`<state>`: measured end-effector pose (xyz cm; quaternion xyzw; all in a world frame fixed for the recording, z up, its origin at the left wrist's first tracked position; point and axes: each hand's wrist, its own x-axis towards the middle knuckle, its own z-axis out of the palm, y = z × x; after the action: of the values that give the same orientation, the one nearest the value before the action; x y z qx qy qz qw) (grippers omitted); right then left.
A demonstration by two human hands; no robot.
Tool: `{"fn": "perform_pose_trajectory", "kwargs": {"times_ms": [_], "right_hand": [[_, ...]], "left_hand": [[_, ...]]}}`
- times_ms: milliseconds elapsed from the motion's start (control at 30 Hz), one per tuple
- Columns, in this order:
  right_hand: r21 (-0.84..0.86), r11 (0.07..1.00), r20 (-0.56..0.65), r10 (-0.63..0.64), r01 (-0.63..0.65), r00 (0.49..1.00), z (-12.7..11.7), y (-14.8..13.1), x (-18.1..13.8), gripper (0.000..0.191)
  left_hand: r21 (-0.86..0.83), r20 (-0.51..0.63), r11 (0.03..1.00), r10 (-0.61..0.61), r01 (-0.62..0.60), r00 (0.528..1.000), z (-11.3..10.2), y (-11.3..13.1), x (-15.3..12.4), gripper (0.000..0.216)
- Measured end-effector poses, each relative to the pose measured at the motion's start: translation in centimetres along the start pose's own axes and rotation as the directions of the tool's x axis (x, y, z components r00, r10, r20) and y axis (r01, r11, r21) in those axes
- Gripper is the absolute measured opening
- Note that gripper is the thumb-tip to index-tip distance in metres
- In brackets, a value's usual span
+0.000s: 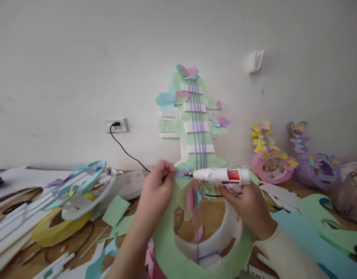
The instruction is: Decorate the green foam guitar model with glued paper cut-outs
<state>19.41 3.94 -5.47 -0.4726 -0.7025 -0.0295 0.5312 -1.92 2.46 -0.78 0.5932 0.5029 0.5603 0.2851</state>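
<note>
Head view: shows at centre frame an upright, guitar-shaped model (191, 158) of matte green paper, ring-bodied, with purple strings (199, 135) across white strips (188, 127). Shows a lumpy-barrelled white glue gun (215, 176) held level in right hand (249, 209), right of centre, nozzle at blue paper flower (182, 170). Shows left hand (159, 184) raised beside flower, fingertips pinched narrow; cannot tell whether gripping anything.

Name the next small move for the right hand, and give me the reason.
Probably a light squeeze of the glue gun by the right hand, for a small dab at the blue paper flower: the nozzle points at it, a red light glows on the gun, and the left hand has its fingers right beside the flower.
</note>
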Motion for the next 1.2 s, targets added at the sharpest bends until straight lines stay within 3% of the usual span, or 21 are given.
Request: {"fn": "perform_pose_trajectory", "kwargs": {"times_ms": [1200], "right_hand": [[-0.029, 0.998, 0.052, 0.063, -0.061, 0.997, -0.12, -0.08, 0.21, 0.018]], "left_hand": [[0.004, 0.011, 1.0, 0.01, -0.01, 1.0, -0.14, 0.36, -0.22, 0.009]]}}
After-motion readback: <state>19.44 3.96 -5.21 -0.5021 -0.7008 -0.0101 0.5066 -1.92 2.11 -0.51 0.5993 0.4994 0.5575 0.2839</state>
